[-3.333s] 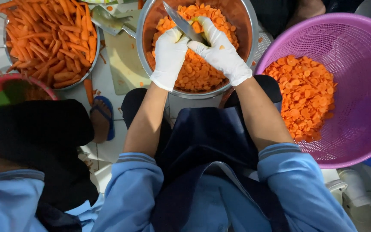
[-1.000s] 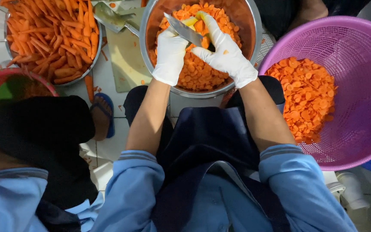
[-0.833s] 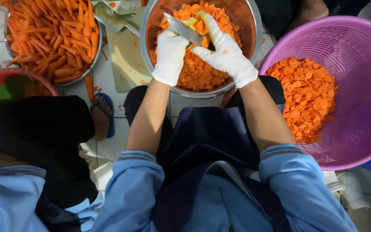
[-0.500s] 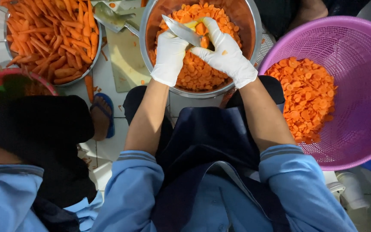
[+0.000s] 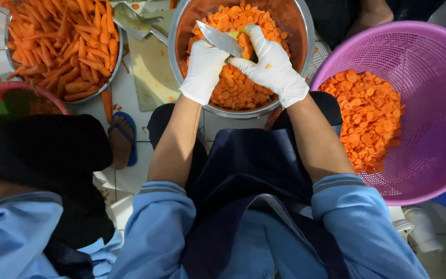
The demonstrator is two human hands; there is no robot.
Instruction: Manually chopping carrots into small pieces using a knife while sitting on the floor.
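- Carrot (image 5: 244, 39) pinched in my right hand (image 5: 270, 67) fingers, over steel bowl (image 5: 305, 31) of slices.
- Left hand (image 5: 204, 70) fingers wrapped round knife (image 5: 219, 37), blade against carrot: slicing step.
- Next, judging: feed carrot forward, fingertips clear of blade.

- The floor (image 5: 125, 93) is laid with pale, whitish tiles, the joints between them showing as thin grey lines.
- Small orange scraps and specks are scattered over the tiles, thickest at the upper left and near the lower left.
- A pale green cutting board (image 5: 153, 72) lies flat on the floor, flecked with orange bits.
- A bare foot in a blue sandal (image 5: 124, 139) rests on the tiles just below that board.
- The light is even and soft, with only faint shadows on the floor.
- No walls, windows or furniture come into view.
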